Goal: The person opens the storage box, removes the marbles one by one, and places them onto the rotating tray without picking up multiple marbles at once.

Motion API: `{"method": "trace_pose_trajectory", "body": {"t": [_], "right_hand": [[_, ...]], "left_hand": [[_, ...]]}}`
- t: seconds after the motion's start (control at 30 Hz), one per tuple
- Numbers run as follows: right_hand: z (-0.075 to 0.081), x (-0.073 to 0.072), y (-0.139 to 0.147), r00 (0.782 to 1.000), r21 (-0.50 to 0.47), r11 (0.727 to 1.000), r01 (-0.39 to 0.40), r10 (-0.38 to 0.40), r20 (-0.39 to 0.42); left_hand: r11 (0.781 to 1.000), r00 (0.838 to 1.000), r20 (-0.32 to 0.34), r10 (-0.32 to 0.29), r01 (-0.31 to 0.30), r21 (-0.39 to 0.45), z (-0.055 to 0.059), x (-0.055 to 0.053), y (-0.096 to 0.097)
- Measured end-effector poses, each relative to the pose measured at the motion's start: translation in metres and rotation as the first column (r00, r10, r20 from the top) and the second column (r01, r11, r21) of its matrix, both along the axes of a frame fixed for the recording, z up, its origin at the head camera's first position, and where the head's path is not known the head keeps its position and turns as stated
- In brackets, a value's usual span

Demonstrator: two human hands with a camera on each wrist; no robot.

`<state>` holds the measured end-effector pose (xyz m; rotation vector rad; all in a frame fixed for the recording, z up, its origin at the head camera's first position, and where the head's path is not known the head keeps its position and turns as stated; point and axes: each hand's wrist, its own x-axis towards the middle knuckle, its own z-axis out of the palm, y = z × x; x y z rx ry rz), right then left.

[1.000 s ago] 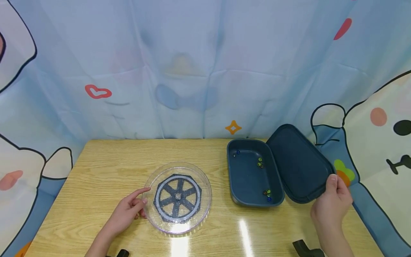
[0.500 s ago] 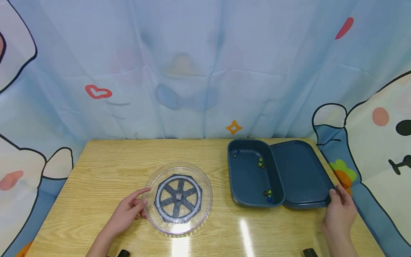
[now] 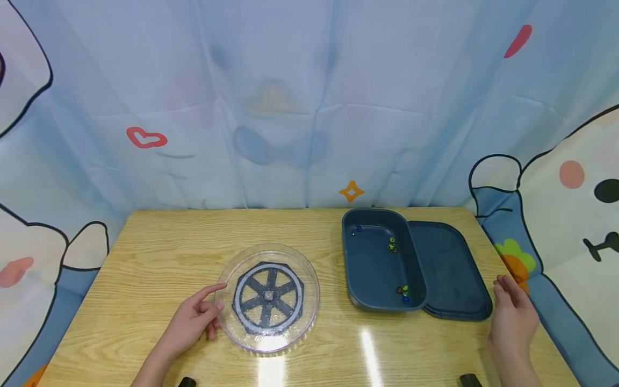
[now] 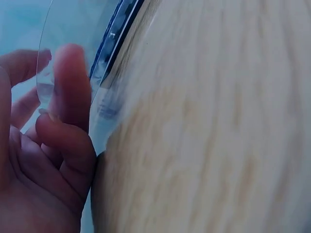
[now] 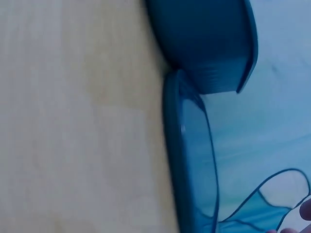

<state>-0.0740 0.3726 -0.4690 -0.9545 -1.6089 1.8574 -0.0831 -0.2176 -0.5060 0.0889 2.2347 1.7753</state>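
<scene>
A clear round plate [image 3: 309, 317] lies on the table. At its left rim is my left hand [image 3: 186, 325], its index finger stretched over the edge. In the left wrist view, the thumb and fingers of the left hand [image 4: 53, 141] are close about the plate's clear edge [image 4: 43, 53]. My right hand [image 3: 512, 328] is just right of a dark blue lid [image 3: 452, 274], apart from it and holding nothing. The lid lies flat against the right side of a dark blue rectangular box [image 3: 372, 274]. Several small marbles [image 3: 393, 246] are in the box.
A dark grey wheel-like piece with spokes [image 3: 266, 317] shows within the plate. The wooden table [image 3: 169, 242] ends at a blue patterned curtain [image 3: 271, 134] behind. Black strap parts [image 3: 469, 380] show at the bottom edge.
The lid has gone from tilted in my right hand to flat on the table beside the box. My right hand has let go of it and moved slightly right. The left hand has barely moved.
</scene>
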Motion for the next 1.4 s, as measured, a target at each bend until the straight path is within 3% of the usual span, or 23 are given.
{"method": "trace_pose_trajectory", "body": {"t": [0.2, 0.37, 0.53, 0.7, 0.8, 0.97, 1.07, 1.17, 1.27, 1.4], "right_hand": [[0.019, -0.014, -0.012, 0.987, 0.047, 0.990, -0.132, 0.136, -0.080], [0.042, -0.035, -0.029, 0.946, 0.139, 0.949, -0.284, 0.301, -0.123], [0.063, -0.065, -0.052, 0.890, 0.287, 0.861, -0.420, 0.453, -0.054], [0.071, -0.102, -0.077, 0.824, 0.437, 0.712, -0.549, 0.550, 0.138], [0.066, -0.122, -0.091, 0.754, 0.425, 0.635, -0.646, 0.617, 0.225], [0.046, -0.150, -0.109, 0.596, 0.340, 0.496, -0.799, 0.730, 0.335], [0.031, -0.164, -0.116, 0.535, 0.340, 0.423, -0.840, 0.747, 0.394], [0.017, -0.174, -0.118, 0.505, 0.353, 0.375, -0.857, 0.750, 0.428], [0.005, -0.179, -0.119, 0.487, 0.365, 0.343, -0.865, 0.747, 0.452], [-0.006, -0.181, -0.122, 0.489, 0.385, 0.324, -0.864, 0.719, 0.494]], "left_hand": [[1.000, 0.999, 0.031, -0.014, 0.013, 0.029, -0.002, -0.001, 0.001], [0.999, 0.999, 0.043, -0.016, 0.014, 0.049, -0.004, -0.002, 0.000], [0.998, 0.999, 0.048, -0.012, 0.009, 0.057, -0.004, -0.003, -0.001], [0.997, 0.999, 0.042, -0.013, 0.010, 0.074, -0.007, -0.004, -0.003], [0.996, 0.999, 0.042, -0.011, 0.007, 0.091, -0.009, -0.004, -0.003], [0.992, 0.998, 0.055, -0.014, 0.007, 0.123, -0.011, -0.003, -0.003], [0.992, 0.998, 0.063, -0.016, 0.008, 0.129, -0.012, -0.004, -0.003], [0.993, 0.998, 0.057, -0.013, 0.006, 0.122, -0.012, -0.004, -0.003], [0.994, 0.999, 0.049, -0.004, -0.001, 0.114, -0.011, -0.004, -0.002], [0.995, 0.999, 0.041, 0.010, -0.014, 0.100, -0.011, -0.003, -0.001]]}}
